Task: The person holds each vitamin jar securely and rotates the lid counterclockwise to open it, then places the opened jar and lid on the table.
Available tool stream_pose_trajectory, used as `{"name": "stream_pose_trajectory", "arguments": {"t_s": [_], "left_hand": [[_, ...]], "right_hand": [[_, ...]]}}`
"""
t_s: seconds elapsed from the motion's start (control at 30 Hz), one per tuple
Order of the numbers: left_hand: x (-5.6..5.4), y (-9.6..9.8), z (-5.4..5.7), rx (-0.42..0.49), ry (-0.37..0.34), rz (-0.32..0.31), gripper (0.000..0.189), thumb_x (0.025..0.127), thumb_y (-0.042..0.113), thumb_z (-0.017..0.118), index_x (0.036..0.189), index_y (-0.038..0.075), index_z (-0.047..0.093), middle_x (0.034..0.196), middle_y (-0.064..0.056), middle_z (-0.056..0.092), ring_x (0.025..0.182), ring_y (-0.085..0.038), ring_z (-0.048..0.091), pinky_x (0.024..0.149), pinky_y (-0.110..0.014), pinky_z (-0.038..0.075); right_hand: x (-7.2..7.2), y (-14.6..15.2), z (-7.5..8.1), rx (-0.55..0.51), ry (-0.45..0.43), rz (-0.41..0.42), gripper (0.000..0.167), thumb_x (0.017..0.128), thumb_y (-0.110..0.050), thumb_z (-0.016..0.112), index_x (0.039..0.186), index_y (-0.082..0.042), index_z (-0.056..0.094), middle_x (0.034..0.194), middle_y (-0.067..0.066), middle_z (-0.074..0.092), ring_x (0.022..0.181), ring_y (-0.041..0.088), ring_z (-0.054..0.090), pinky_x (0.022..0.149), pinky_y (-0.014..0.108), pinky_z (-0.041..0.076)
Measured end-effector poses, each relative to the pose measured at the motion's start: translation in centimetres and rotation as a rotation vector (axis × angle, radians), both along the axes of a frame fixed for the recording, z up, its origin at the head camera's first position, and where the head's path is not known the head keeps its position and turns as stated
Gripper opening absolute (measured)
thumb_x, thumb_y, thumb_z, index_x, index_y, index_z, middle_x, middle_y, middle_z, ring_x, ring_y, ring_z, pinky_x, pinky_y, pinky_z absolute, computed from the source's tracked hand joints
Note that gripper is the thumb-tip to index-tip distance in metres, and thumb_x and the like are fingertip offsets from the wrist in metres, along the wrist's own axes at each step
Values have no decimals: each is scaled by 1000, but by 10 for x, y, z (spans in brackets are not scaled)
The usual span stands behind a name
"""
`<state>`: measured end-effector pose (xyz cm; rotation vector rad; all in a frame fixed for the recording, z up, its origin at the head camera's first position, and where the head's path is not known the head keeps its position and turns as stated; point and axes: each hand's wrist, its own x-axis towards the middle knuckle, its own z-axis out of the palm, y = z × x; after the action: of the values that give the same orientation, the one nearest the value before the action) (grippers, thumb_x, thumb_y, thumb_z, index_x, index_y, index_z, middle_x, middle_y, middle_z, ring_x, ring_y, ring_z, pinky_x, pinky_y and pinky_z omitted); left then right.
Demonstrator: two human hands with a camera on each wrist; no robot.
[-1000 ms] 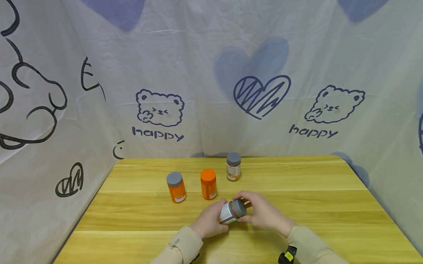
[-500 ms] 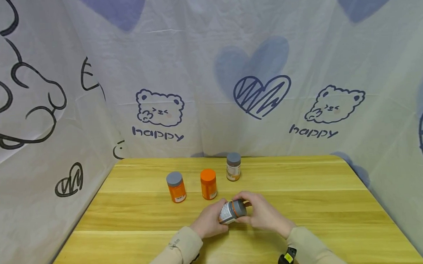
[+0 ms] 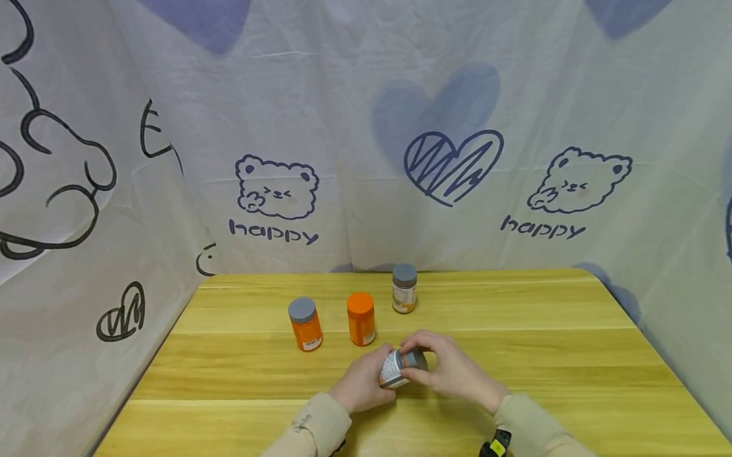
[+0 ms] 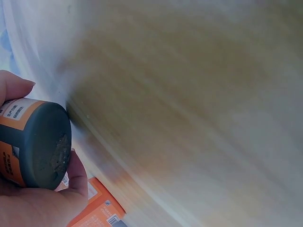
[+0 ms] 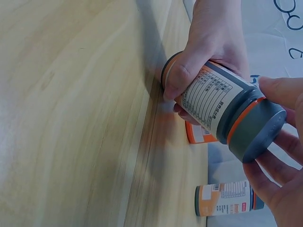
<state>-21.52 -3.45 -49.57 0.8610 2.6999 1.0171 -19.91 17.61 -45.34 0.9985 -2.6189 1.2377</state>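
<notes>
My left hand (image 3: pixel 361 385) holds a grey-and-orange pill bottle (image 3: pixel 391 370), tilted with its cap toward the right. In the right wrist view, the left thumb lies along the white label (image 5: pixel 210 99). My right hand (image 3: pixel 448 369) has its thumb and fingers around the dark grey screw cap (image 5: pixel 258 130). An orange ring (image 5: pixel 244 118) shows between cap and bottle neck. The left wrist view shows the bottle's dark base (image 4: pixel 49 146), scuffed on its underside, between the left thumb and fingers.
Beyond the hands stand a grey-capped orange bottle (image 3: pixel 305 328), an all-orange bottle (image 3: pixel 361 321) and a grey-capped bottle with a pale label (image 3: pixel 404 291). All are upright on the wooden table (image 3: pixel 225 368). A white printed cloth (image 3: pixel 350 121) hangs behind.
The right thumb and fingers have shifted left around the cap, from its end toward the bottle neck. The left hand and its bottle stay in nearly the same place.
</notes>
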Motion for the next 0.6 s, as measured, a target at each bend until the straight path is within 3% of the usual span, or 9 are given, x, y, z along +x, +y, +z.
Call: {"name": "stream_pose_trajectory", "arguments": {"t_s": [0.6], "left_hand": [[2, 1, 2, -6, 8, -3, 58, 71, 1, 82, 121, 13, 55, 111, -2, 68, 96, -10, 61, 88, -27, 52]], "right_hand": [[3, -5, 5, -40, -53, -62, 17, 88, -12, 76, 104, -17, 70, 107, -4, 74, 103, 11, 67, 95, 35, 54]]}}
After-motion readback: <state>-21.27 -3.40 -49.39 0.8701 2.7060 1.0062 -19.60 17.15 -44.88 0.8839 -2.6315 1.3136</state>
